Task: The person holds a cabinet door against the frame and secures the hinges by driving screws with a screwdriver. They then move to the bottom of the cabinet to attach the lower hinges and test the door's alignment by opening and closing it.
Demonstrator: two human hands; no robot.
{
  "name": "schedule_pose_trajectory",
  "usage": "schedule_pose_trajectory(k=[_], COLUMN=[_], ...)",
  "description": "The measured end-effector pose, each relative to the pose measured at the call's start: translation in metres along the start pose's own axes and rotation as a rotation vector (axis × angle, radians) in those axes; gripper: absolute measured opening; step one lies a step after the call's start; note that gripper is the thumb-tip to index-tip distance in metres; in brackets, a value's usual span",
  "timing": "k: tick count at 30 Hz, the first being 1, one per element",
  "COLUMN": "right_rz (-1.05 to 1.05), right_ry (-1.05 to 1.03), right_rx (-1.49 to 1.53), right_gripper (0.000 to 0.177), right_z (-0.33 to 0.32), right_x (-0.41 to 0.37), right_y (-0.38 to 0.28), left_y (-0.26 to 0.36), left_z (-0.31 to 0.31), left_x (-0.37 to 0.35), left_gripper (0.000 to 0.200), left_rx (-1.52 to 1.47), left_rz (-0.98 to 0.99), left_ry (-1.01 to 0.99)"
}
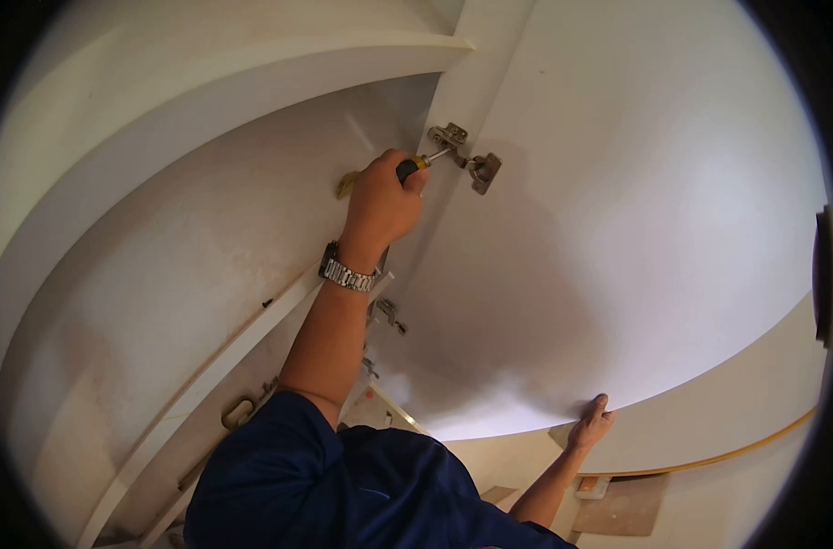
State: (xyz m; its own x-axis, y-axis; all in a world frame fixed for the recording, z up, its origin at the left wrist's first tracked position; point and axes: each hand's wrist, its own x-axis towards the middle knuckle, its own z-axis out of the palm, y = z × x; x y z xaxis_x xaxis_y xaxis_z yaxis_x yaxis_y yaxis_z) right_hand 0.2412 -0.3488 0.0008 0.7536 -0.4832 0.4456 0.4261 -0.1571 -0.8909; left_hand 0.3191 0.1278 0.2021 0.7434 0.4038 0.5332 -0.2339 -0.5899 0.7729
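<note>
My left hand (pixel 380 209), with a metal-band watch on the wrist, is closed round the handle of a black-and-yellow screwdriver (pixel 415 166). The screwdriver's shaft points up and right, its tip right at a metal hinge (pixel 449 137) on the cabinet's side panel (pixel 476 69). The hinge's other end (pixel 485 172) is fixed to a large white cabinet door (pixel 654 210), which stands swung open. Lower right, my right hand (pixel 592 425) grips the door's bottom edge, thumb on the near face and the other fingers mostly hidden.
A second hinge (pixel 391 316) sits lower along the same door side. Inside the cabinet, a white shelf edge (pixel 197 393) runs diagonally behind my left arm. Another shelf (pixel 206 101) curves across the upper left. Below the door lies a brown board (pixel 622 508).
</note>
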Motion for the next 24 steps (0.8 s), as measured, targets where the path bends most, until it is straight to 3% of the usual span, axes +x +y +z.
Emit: schedule_pose_trajectory(k=[8,17,20,23,24], right_rz=[0.030,0.002,-0.004,-0.015,-0.029], right_ry=[0.015,0.020,0.038,0.069,0.073], right_rx=[0.014,0.027,0.035,0.045,0.059], right_gripper=[0.029,0.035,0.037,0.042,0.043], right_z=[-0.007,0.003,0.005,0.012,0.017], right_x=[0.003,-0.001,-0.001,-0.001,-0.001], right_y=[0.014,0.001,0.000,-0.008,-0.012], left_y=[0.004,0.018,0.017,0.008,0.007], left_z=[0.009,0.005,0.000,0.006,0.006], left_x=[-0.004,0.003,0.009,0.008,0.006], left_gripper=[0.026,0.032,0.037,0.034,0.035], left_rx=[0.256,0.042,-0.305,-0.438,-0.364], left_rz=[0.395,0.042,-0.277,-0.336,-0.252], left_ry=[0.145,0.016,-0.116,-0.078,-0.049])
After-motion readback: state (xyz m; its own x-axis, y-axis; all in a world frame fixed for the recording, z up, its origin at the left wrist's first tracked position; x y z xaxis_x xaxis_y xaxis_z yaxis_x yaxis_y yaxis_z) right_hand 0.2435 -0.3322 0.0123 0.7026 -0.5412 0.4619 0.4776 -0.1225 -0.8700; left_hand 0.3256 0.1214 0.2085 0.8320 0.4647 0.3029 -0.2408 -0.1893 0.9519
